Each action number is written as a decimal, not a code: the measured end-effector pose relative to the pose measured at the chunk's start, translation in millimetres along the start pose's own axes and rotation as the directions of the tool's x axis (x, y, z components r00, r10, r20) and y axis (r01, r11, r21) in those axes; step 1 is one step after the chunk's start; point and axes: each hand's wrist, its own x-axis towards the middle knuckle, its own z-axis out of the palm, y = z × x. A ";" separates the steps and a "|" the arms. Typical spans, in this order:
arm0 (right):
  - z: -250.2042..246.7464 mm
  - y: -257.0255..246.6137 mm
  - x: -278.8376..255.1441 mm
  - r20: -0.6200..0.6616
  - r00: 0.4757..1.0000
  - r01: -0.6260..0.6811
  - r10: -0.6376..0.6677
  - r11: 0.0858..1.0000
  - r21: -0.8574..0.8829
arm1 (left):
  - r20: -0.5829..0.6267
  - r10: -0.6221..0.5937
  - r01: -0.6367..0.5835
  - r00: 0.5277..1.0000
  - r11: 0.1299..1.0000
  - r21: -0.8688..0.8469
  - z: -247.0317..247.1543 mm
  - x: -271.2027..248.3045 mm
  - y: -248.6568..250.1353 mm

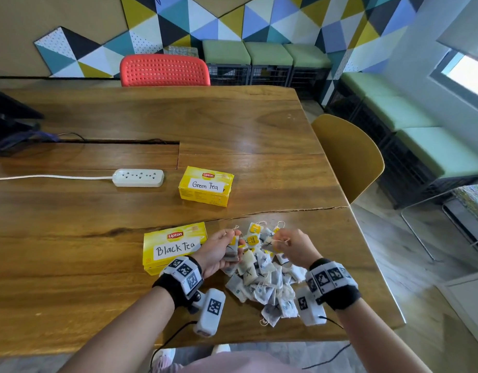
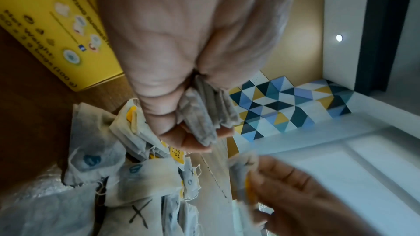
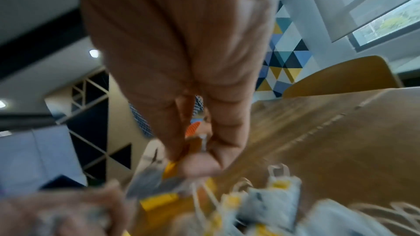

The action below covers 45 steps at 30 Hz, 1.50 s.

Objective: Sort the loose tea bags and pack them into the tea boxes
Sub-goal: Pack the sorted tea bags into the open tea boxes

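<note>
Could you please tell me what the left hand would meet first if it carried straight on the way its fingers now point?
Probably the right hand, which pinches a single white tea bag just opposite. The left hand, gripping a small stack of grey tea bags, points toward it across a narrow gap; depth is unclear.

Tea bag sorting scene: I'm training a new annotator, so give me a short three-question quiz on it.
1. True or false: the Green Tea box lies farther from the person than the Black Tea box.
2. What does the left hand hold: A) a stack of tea bags, B) the power strip, C) nothing?
3. Fill in: the right hand pinches one ___ above the pile.

Key: 1 true; 2 A; 3 tea bag.
</note>
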 end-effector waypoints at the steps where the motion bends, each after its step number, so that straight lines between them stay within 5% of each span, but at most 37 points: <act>1: -7.2 -8.3 -3.4 0.053 0.997 0.054 -0.057 0.997 0.050 | -0.011 0.008 -0.008 1.000 1.000 0.027 1.2 -0.1 0.4; 5: -26.1 -50.3 -13.4 0.270 0.912 0.253 -0.310 0.941 0.226 | 0.003 -0.007 0.006 1.000 0.977 0.215 9.8 -1.2 2.2; 9: -20.3 -76.2 -5.8 0.320 0.893 0.272 -0.316 0.946 0.174 | 0.068 -0.056 0.041 0.996 0.978 0.204 19.6 -4.8 2.2; 19: -4.4 -84.4 9.4 0.182 0.948 0.224 -0.260 0.955 0.194 | 0.181 -0.116 0.104 0.977 0.992 0.070 9.4 -11.3 1.1; 26: 4.3 -62.6 8.6 -0.166 0.983 0.120 -0.079 0.960 0.252 | 0.046 0.123 -0.122 0.991 0.992 -0.031 3.3 -6.2 -2.6; 29: 18.5 -63.7 -2.4 0.086 0.993 -0.118 0.084 0.810 0.575 | -0.018 0.297 -0.297 0.955 0.955 0.007 1.2 -0.1 -1.6; 31: 25.8 -72.7 -12.9 0.284 0.956 -0.269 0.079 0.629 0.729 | -0.059 0.347 -0.345 0.936 0.938 0.038 2.8 5.2 -1.2; 34: 35.2 -77.9 -15.0 0.374 0.927 -0.338 0.024 0.486 0.806 | -0.125 0.361 -0.354 0.924 0.932 0.081 8.6 14.4 -2.6; 40: 36.2 -83.0 -9.8 0.351 0.933 -0.351 0.074 0.390 0.851 | -0.122 0.428 -0.388 0.896 0.885 0.256 13.7 18.9 -5.7; 45: 36.9 -84.3 -10.8 0.331 0.942 -0.317 0.049 0.445 0.838 | -0.013 0.405 -0.386 0.914 0.879 0.280 8.0 18.5 -3.3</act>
